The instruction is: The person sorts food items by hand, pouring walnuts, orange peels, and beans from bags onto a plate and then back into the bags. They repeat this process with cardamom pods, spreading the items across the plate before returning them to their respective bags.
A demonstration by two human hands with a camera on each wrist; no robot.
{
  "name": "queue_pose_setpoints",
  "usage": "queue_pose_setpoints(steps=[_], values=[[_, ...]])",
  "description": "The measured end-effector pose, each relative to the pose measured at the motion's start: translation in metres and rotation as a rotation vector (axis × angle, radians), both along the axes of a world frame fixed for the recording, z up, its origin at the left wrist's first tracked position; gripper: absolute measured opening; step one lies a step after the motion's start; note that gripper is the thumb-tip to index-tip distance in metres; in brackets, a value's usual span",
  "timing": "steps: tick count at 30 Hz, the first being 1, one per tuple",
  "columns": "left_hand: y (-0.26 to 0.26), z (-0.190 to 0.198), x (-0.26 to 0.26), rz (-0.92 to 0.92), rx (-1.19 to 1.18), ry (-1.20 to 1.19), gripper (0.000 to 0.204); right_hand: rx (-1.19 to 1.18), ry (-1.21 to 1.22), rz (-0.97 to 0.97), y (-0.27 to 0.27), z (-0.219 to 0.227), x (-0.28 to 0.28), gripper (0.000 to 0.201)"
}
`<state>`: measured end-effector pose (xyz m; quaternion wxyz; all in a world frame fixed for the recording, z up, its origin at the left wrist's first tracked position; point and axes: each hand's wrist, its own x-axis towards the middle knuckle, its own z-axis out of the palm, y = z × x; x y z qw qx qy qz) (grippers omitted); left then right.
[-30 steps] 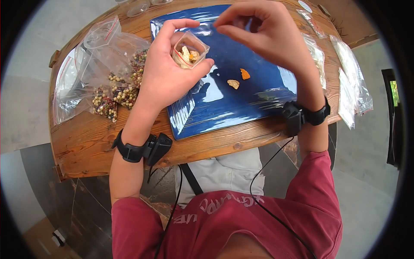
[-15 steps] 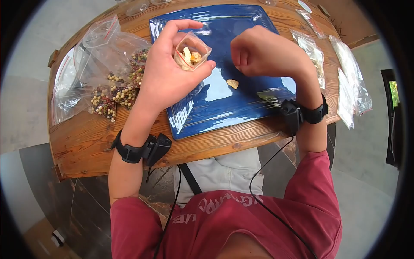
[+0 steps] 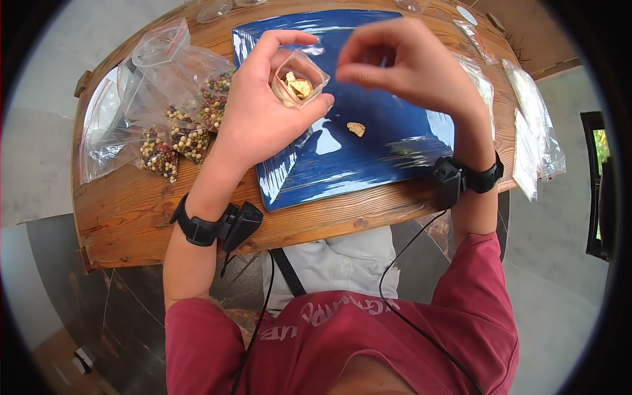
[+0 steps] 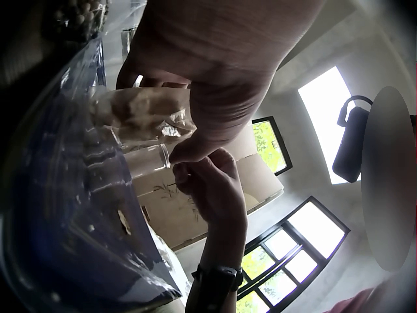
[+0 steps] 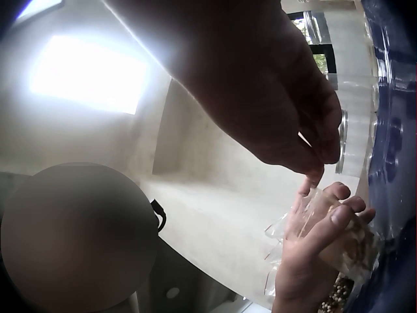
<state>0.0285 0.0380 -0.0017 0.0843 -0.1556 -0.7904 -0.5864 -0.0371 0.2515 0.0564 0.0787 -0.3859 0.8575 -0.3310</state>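
Observation:
My left hand (image 3: 260, 108) holds up a small clear zip bag (image 3: 313, 66), with thumb and fingers round it and its mouth open. Inside lie pale yellow pieces (image 3: 300, 87) that look like dried peel. My right hand (image 3: 411, 69), blurred, hangs above the blue plate (image 3: 395, 158) to the right of the bag. Its thumb and index finger pinch together; a bit of orange (image 5: 315, 175) shows at the fingertips in the right wrist view. One tan dried piece (image 3: 356, 129) lies on the plate below.
Left of the plate, clear zip bags of mixed peppercorns (image 3: 191, 141) lie on the wooden table (image 3: 151, 224). Several flat bags (image 3: 530, 125) lie along the right side. Clear containers (image 3: 214, 10) stand at the back. Cables hang from both wrist cameras.
The orange piece that lay on the plate beside the tan one is gone from there. My right hand went down over it, then rose towards the bag. My left hand has stayed nearly still.

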Motion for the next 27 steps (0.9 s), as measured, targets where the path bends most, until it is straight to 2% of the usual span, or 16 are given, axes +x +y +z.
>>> queue_pose_setpoints(steps=[3, 7, 14, 17, 18, 19, 21, 24, 27], values=[[0.000, -0.001, -0.002, 0.005, 0.023, -0.016, 0.059, 0.356, -0.078, 0.074, 0.003, -0.006, 0.003, 0.023], [0.000, -0.001, -0.001, 0.005, 0.016, -0.026, 0.059, 0.419, -0.017, 0.071, -0.002, -0.029, 0.009, 0.022], [0.001, 0.000, -0.001, 0.010, 0.005, -0.036, 0.059, 0.422, -0.089, 0.131, 0.000, -0.028, -0.002, 0.008], [-0.002, 0.000, 0.000, -0.019, -0.028, -0.037, 0.060, 0.181, 0.021, 0.249, 0.009, -0.021, -0.011, 0.009], [-0.002, -0.002, -0.001, -0.026, -0.042, -0.031, 0.061, 0.052, -0.043, 0.147, 0.010, -0.014, -0.009, 0.012], [-0.003, -0.004, -0.002, -0.033, -0.055, -0.026, 0.062, -0.074, 0.015, 0.088, 0.010, -0.007, -0.009, 0.012], [-0.002, -0.006, -0.001, -0.048, -0.060, -0.043, 0.064, -0.183, -0.070, -0.072, 0.004, 0.006, 0.001, 0.008], [0.002, -0.003, 0.000, -0.075, -0.032, -0.084, 0.066, -0.200, 0.230, 0.162, -0.006, 0.001, -0.001, 0.008], [0.002, -0.004, -0.001, -0.090, 0.049, -0.098, 0.065, -0.246, 0.180, 0.177, -0.010, -0.007, 0.000, 0.012]])
